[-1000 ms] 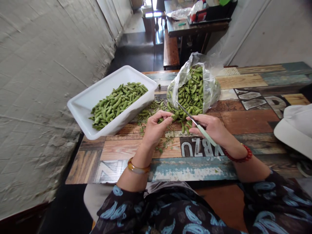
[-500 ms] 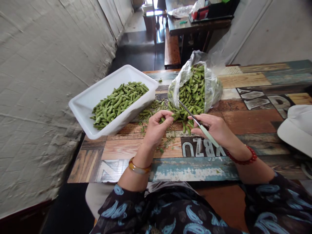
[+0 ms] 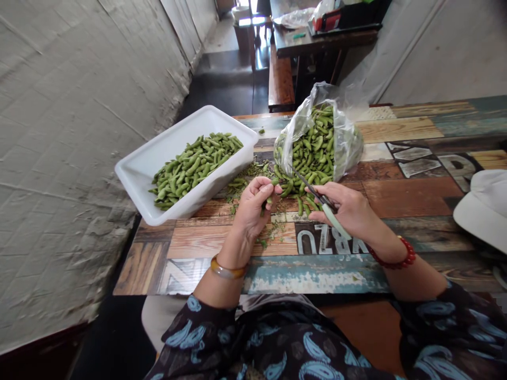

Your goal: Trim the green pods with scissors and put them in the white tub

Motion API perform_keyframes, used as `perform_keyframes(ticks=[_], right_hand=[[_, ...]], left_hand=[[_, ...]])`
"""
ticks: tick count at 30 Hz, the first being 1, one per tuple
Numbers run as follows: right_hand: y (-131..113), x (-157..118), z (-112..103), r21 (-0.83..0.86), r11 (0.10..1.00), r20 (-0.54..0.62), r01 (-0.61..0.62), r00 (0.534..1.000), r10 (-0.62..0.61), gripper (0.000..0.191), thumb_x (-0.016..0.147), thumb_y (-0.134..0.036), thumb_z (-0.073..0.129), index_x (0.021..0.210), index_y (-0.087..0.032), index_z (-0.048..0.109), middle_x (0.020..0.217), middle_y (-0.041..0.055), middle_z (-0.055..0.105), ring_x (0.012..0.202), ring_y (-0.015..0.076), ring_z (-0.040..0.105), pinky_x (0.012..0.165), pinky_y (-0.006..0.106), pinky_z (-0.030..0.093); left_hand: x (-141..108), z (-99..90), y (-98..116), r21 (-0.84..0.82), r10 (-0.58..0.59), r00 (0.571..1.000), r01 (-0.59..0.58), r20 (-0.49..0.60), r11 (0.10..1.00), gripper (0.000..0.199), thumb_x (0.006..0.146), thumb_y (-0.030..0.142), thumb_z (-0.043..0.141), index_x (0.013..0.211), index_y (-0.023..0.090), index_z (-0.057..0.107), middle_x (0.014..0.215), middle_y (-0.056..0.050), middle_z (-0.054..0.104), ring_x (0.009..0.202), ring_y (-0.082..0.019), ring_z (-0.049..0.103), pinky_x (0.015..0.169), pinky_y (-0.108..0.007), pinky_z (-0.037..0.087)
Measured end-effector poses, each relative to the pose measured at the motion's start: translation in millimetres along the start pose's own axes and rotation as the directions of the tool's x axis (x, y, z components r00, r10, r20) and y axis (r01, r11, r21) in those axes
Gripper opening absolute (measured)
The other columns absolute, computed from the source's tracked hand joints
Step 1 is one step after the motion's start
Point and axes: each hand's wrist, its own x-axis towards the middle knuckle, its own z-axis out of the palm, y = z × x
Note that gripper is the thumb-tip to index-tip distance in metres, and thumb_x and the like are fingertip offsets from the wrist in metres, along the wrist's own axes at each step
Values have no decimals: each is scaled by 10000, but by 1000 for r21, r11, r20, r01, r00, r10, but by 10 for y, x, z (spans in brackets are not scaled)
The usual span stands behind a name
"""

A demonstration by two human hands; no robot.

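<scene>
Green pods are pinched in the fingers of my left hand (image 3: 255, 203), above the middle of the table. My right hand (image 3: 346, 208) is closed round scissors (image 3: 328, 207) with pale green handles, their blades pointing up and left toward the bag. Behind my hands lies an open clear plastic bag (image 3: 347, 138) full of green pods (image 3: 317, 145), some spilling from its mouth onto the table. At the left stands a white tub (image 3: 148, 153) with a heap of pods (image 3: 194, 166) in it. Green trimmings (image 3: 273, 230) are scattered between tub and bag.
The patterned table (image 3: 407, 198) stretches away to the right, with a white cap (image 3: 481, 203) near its right side. A rough pale wall (image 3: 59, 132) runs along the left. Farther back are a wooden bench (image 3: 281, 79) and another table (image 3: 289, 45) with things on it.
My left hand has turned slightly, and the pods in its fingers now sit closer to the fingertips. The scissors have shifted a little, their tips lower than before.
</scene>
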Motion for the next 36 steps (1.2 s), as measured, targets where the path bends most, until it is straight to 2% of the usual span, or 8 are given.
perform_keyframes(ticks=[4,9,16,21,26,36], right_hand=[[-16,-4,39,12,996,45,87,995,-88,576,820,-460,761,1295,-187,586,1105,119,626,942,267,649,844,425,575],[-38,1,76,-48,995,58,90,995,-87,576,855,-402,737,1354,-198,534,1099,119,595,958,271,628,861,439,567],[-27,-5,116,-66,991,39,115,993,-113,590,862,-421,725,1377,-220,518,1109,117,590,984,284,622,854,434,557],[-31,-11,117,-89,989,23,118,993,-116,616,848,-428,735,1385,-221,517,1120,117,588,998,294,619,870,443,557],[-31,-16,115,-115,987,32,110,994,-107,619,844,-438,737,1372,-191,530,1135,134,586,1002,303,621,872,456,560],[-52,-15,100,-104,990,28,100,995,-97,558,872,-394,717,1366,-207,536,1112,123,598,986,292,628,845,437,559]], left_hand=[[-6,9,-40,14,-6,1000,5,17,1000,386,670,312,851,845,182,532,676,14,689,428,-37,423,389,-135,285],[-25,41,-59,57,-12,999,10,44,998,396,669,340,859,833,186,533,634,21,675,435,-45,438,380,-130,276],[-52,52,-135,142,-69,985,47,157,989,353,724,357,825,939,167,619,695,-13,719,503,-65,536,397,-132,300],[-64,59,-165,183,-90,978,55,187,982,344,761,379,802,944,166,603,709,-23,731,534,-76,573,393,-136,298],[-75,82,-162,160,-63,979,32,194,987,350,783,391,787,912,180,540,698,-20,731,499,-67,544,405,-133,312],[-101,129,-151,172,-68,964,24,256,985,317,801,366,773,893,172,540,694,-5,713,450,-43,482,404,-131,318]])
